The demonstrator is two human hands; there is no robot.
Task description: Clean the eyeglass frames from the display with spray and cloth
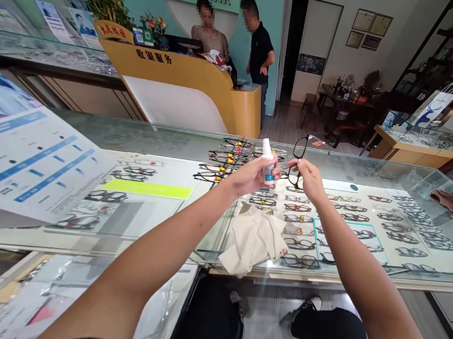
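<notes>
My left hand (pixel 254 177) is closed around a small white spray bottle (pixel 268 165) with a blue-green label, its nozzle pointing up. Close beside it, my right hand (pixel 309 179) pinches a pair of dark-framed eyeglasses (pixel 299 148), held upright above the glass counter. A tag with some red hangs by the frame's upper part. Below my hands, a crumpled beige cloth (pixel 254 237) lies over the counter's near edge. Behind the bottle, several eyeglass frames with orange tags (pixel 227 156) are lined up on the glass top.
Rows of eyeglasses (pixel 396 227) fill the glass display counter (pixel 367 173). A printed leaflet (pixel 47 150) stands at the left, above an open drawer (pixel 63 303). Two people are behind the yellow cashier desk (pixel 202 81). A brown cloth (pixel 452 203) lies at the right.
</notes>
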